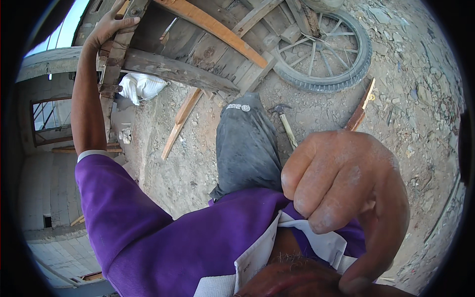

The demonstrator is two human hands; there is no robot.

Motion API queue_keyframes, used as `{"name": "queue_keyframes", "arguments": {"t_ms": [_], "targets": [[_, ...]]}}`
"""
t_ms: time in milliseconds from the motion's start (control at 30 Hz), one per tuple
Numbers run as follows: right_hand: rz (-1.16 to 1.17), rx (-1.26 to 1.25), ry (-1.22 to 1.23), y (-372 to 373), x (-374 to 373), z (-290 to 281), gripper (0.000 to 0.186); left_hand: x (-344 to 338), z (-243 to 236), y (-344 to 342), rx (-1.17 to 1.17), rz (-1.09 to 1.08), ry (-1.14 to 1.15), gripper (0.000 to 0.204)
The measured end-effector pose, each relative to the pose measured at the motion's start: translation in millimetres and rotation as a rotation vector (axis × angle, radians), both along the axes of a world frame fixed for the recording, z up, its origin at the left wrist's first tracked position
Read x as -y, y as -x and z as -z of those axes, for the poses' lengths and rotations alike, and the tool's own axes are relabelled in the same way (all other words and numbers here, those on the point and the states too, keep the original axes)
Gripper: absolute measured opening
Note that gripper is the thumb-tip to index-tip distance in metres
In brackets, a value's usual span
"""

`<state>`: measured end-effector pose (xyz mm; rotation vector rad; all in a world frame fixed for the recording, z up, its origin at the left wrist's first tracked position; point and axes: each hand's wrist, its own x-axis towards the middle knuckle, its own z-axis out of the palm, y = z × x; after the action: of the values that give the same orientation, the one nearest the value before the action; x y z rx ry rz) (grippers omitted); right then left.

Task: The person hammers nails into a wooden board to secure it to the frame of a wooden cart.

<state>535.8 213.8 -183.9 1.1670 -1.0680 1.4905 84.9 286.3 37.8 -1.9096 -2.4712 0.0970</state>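
Note:
My left arm is stretched out to the upper left. There my left hand (108, 28) grips a weathered wooden beam (115, 57), its thumb lying across the wood. The beam belongs to a rough plank structure (168, 64) that looks like a cart, with a spoked wheel (321, 52) and a black tyre at its right. Close in front of my chest, near my shirt collar (316, 237), my right hand (346, 178) is closed with curled fingers. Whatever those fingers may hold is hidden. A hammer (286, 126) with a pale handle lies on the ground beyond the right hand.
A reddish-brown board (188, 15) lies across the planks. On the dirt are a long wood strip (182, 121), a splintered wood piece (360, 109) and a white sack (142, 87). Rubble (420, 89) covers the ground at right. A block wall (49, 183) stands at left.

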Motion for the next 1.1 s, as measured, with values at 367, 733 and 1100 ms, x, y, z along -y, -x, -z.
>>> {"name": "queue_keyframes", "arguments": {"t_ms": [367, 733, 1100], "targets": [[0.011, -0.285, 0.367, -36, -35, 55, 0.018, -24, 7, 9, 0.134, 0.07, 0.065, 0.109], [-0.024, -0.276, 0.479, -42, -55, 80, 0.027, -23, -1, 22, 0.239, -0.045, 0.054, 0.103], [0.051, -0.272, 0.511, -48, -65, 100, 0.034, -23, 4, 17, 0.249, -0.024, 0.037, 0.105]]}}
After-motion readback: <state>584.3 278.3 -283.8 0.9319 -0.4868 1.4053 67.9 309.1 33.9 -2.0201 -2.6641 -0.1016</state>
